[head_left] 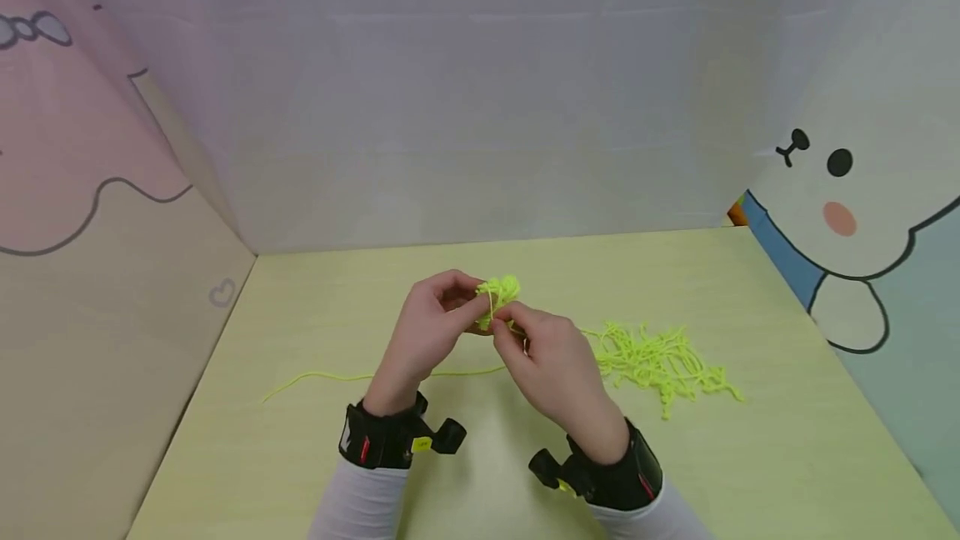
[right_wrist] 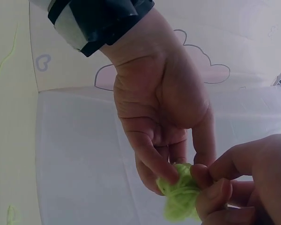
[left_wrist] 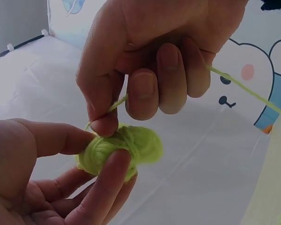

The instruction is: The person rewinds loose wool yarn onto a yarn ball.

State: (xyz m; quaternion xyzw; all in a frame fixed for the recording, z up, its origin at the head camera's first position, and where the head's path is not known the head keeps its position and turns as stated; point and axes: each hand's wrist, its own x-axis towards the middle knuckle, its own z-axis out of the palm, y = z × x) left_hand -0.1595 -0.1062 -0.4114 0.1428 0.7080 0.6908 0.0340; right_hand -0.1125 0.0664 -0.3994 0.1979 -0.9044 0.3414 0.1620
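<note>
My left hand point(head_left: 429, 325) grips a small wound ball of neon yellow-green yarn point(head_left: 504, 290) between thumb and fingers, above the table. At the near side of the ball, my right hand point(head_left: 553, 361) pinches the yarn strand with thumb and forefinger. In the left wrist view that strand point(left_wrist: 118, 104) runs from the ball point(left_wrist: 147, 143) through the right hand's curled fingers and out to the right. The right wrist view has the ball point(right_wrist: 180, 201) low in the frame, partly hidden by the fingers of both hands.
A loose tangle of the same yarn point(head_left: 660, 361) lies on the table to the right of the hands. One straight yarn end point(head_left: 315, 374) stretches leftward across the pale table point(head_left: 300, 473). A white curtain point(head_left: 480, 107) stands behind, with cartoon-printed panels at both sides.
</note>
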